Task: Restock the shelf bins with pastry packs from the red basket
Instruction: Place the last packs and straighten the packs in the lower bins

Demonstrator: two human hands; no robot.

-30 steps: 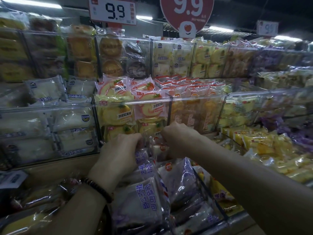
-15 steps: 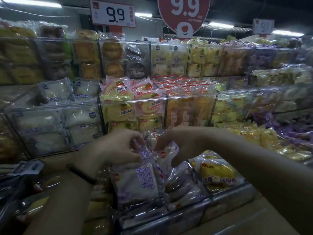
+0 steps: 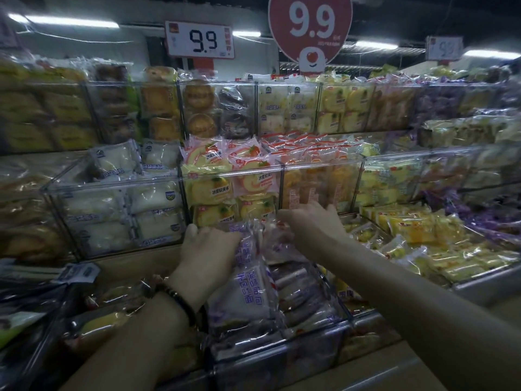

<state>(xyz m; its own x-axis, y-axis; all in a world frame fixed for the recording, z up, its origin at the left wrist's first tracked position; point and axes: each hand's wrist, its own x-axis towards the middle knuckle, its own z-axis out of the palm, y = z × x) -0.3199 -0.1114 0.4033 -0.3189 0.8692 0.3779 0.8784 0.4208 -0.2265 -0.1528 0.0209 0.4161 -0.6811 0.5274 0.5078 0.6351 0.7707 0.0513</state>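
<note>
Pastry pack (image 3: pixel 248 292), purple-lettered, stands on edge in the front bin (image 3: pixel 318 331), its long axis running from the bin's front up toward its back. The left hand (image 3: pixel 207 256) has its fingers curled round the pack's upper left edge, grasping it. The right hand (image 3: pixel 313 225) reaches its fingers over the wrappers at the bin's back; they are blurred, so I cannot tell pinching from touching. The pack lies just right of the left fingers, the nearer hand, so seating it likely means pressing down into the bin.
</note>
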